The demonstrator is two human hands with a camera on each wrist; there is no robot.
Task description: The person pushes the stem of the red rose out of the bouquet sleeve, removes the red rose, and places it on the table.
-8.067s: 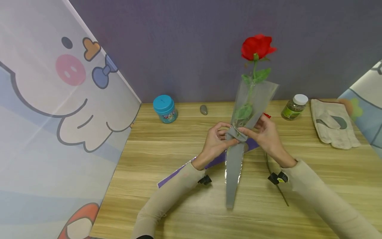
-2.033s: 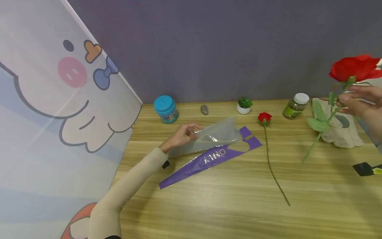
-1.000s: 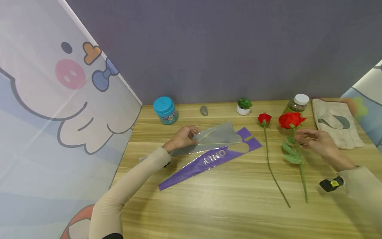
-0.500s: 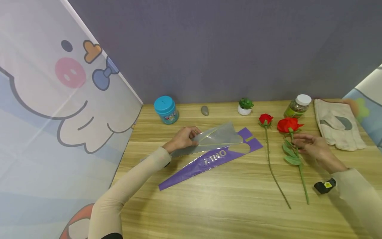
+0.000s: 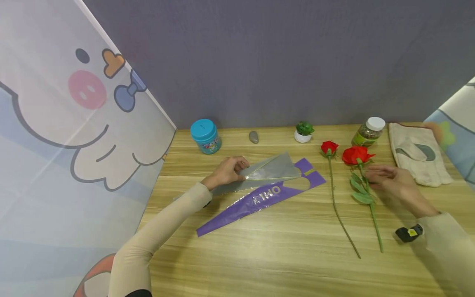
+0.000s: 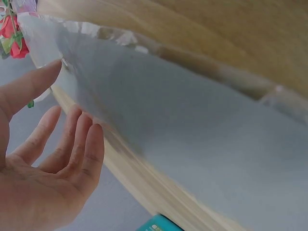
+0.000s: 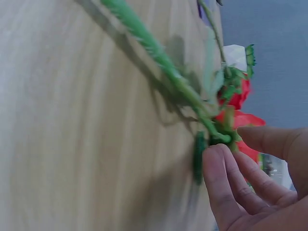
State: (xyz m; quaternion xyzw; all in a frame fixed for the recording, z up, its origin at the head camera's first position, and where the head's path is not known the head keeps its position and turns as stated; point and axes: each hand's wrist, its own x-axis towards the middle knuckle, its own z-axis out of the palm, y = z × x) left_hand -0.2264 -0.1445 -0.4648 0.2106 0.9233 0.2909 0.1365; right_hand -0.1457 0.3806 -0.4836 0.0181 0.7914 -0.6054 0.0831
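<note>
A large red artificial rose lies at the right of the table, its leafy green stem slanting toward me. My right hand pinches it just below the bloom; in the right wrist view thumb and forefinger sit on either side of the stem top. A smaller red rose lies to its left. My left hand rests at the upper edge of a grey translucent flower sleeve, its thumb against it and its fingers spread apart from the thumb. A purple flower sleeve lies below.
Along the back stand a blue lidded jar, a grey stone, a small potted plant and a white-capped jar. White work gloves lie at the far right. A dark wall panel rises behind the table.
Seconds ago both hands held the rose in the grey sleeve. The sleeve now lies on the table. My right hand has carried the rose down from the right beside the small one.
</note>
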